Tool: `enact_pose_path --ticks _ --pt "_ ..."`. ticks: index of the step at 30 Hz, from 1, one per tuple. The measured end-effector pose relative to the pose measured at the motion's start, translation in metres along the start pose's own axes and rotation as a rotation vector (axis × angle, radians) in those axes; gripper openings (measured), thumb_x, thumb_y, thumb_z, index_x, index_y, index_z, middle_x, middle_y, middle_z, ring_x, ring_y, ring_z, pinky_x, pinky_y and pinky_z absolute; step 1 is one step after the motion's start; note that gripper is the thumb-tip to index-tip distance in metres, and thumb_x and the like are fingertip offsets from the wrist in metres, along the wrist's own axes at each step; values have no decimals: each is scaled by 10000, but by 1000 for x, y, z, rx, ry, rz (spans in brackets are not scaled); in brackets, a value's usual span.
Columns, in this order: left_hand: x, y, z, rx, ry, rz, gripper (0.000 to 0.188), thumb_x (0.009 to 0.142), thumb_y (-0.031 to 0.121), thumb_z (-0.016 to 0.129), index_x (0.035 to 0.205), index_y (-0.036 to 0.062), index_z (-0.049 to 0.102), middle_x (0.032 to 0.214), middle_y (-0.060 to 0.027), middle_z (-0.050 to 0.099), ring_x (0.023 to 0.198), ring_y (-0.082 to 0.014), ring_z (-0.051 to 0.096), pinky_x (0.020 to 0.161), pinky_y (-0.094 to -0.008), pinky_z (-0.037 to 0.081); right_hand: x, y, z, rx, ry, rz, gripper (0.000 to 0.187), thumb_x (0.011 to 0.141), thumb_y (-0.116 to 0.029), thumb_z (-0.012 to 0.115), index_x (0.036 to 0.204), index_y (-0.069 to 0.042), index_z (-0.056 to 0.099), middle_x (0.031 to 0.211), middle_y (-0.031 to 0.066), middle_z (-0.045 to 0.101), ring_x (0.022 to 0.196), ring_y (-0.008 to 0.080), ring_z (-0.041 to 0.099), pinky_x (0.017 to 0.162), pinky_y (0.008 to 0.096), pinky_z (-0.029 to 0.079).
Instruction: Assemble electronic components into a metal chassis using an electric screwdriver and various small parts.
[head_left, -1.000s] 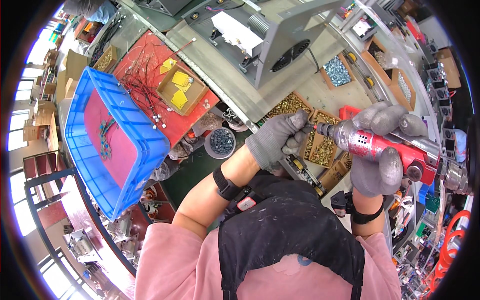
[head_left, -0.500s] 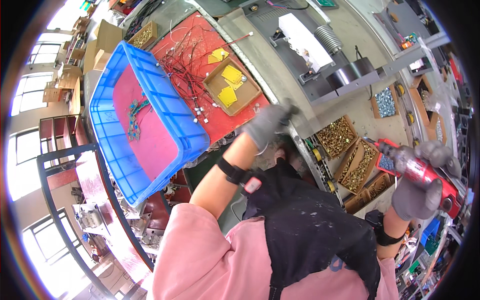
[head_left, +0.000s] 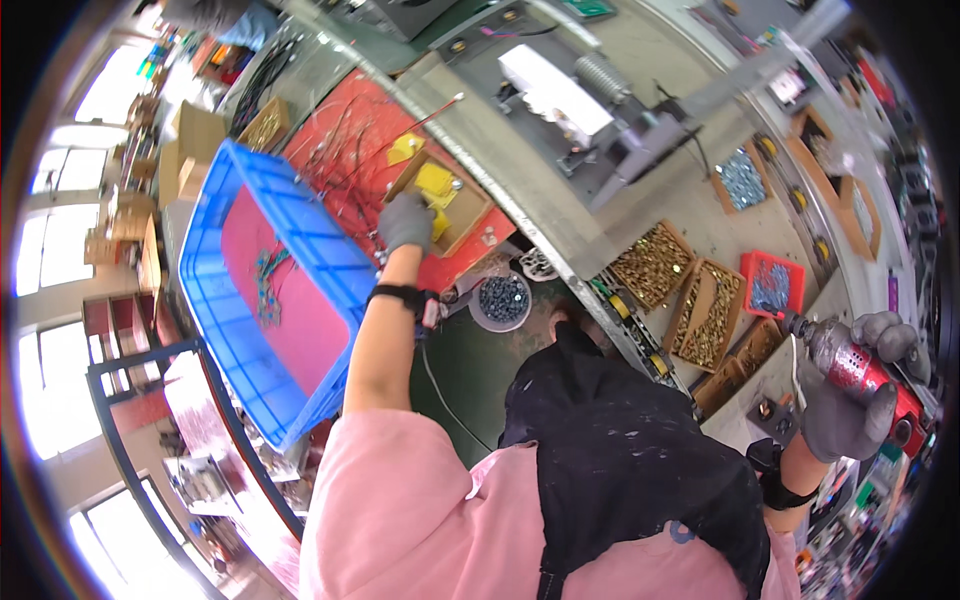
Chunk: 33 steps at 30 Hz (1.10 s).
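Observation:
My left hand (head_left: 405,222), in a grey glove, is over the near-left edge of a shallow cardboard box (head_left: 468,228). Yellow plates (head_left: 434,180) lie inside the box, close to my fingers. The fingertips point away and are partly hidden, so whether they grip anything does not show. Loose red wires (head_left: 335,170) spread over the red board (head_left: 360,100) beside that hand. At the right, my gloved right hand (head_left: 845,400) is wrapped round a red power screwdriver (head_left: 852,368), its dark nose pointing left toward the parts boxes.
A blue crate (head_left: 340,280) with wired green parts stands left. Boxes of brass-coloured screws (head_left: 652,264), a red bin (head_left: 772,283) and a box of silvery fasteners (head_left: 741,180) sit right. A grey metal frame (head_left: 620,150) rests on the bench; a bucket of dark pieces (head_left: 500,300) is below.
My left hand has moved left from the bench edge to the cardboard box. The view has shifted, uncovering the bucket. My right hand still holds the power screwdriver in nearly the same place.

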<state>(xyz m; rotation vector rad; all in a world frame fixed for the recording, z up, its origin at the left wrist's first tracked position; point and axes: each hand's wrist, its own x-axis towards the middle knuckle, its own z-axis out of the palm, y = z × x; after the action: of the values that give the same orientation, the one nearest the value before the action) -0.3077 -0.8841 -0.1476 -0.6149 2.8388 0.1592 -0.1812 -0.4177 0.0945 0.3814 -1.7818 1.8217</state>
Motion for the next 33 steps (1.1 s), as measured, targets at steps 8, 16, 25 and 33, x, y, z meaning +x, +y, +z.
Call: enact_pose_path --ticks 8,16,25,33 --pt "-164 140 -73 -745 -594 548 170 727 126 645 814 -18 663 673 -8 603 604 -67 510 557 -225 428 -43 -92 -120 -195 119 -237 442 770 -251 604 1166 -89 494 795 59 418 742 219 441 658 361 401" --pt "-401 403 -107 -519 -449 1543 200 723 184 654 848 30 627 718 -124 594 681 -274 586 616 -350 453 -148 -228 -289 -616 513 -429 370 763 -259 598 1054 -44 521 861 66 432 779 218 394 712 345 331" --pt "-693 633 -4 -49 -375 1861 257 845 256 490 941 71 641 955 -118 650 901 -292 623 749 -401 489 -244 -275 -479 -616 593 -424 374 783 -156 560 1118 1 507 936 158 590 848 274 580 769 407 476" --pt "-765 692 74 315 -142 1804 257 875 319 504 968 114 629 945 -86 632 886 -262 626 710 -389 501 -267 -255 -575 -498 712 -282 382 781 -151 545 1126 8 500 927 138 555 845 256 496 769 396 410"
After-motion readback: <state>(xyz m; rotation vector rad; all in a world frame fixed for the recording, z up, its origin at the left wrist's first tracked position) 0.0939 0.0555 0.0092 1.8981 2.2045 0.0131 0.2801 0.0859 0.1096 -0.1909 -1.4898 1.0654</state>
